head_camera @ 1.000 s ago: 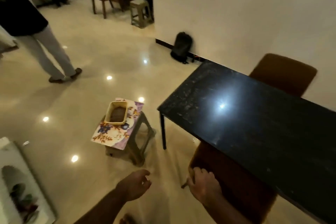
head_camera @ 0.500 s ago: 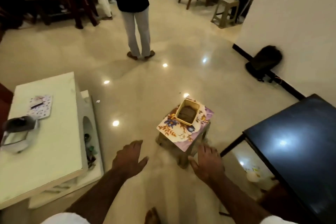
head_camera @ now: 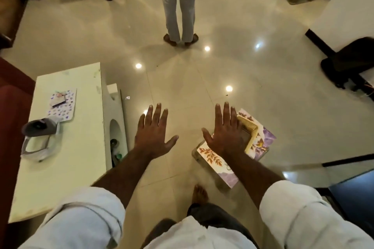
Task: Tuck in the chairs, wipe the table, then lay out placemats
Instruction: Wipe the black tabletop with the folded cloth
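Observation:
My left hand [head_camera: 154, 134] and my right hand [head_camera: 226, 132] are stretched out in front of me, palms down, fingers spread, holding nothing. Floral placemats [head_camera: 212, 160] lie on a low stool beside my right hand, with a tan plastic basket [head_camera: 251, 136] standing on them. My right hand hovers above that basket and hides most of it. Only a corner of the dark dining table [head_camera: 354, 184] shows at the right edge. No chair at that table is in view.
A white low table [head_camera: 81, 147] stands at the left with a dotted mat [head_camera: 61, 105] and a grey headset [head_camera: 39, 130] on it. A person [head_camera: 179, 4] stands ahead on the glossy floor. A black bag [head_camera: 350, 64] lies by the right wall.
My right hand has left the chair back at the dark table. The view swung left and down, away from the table. Both hands rose forward and spread flat.

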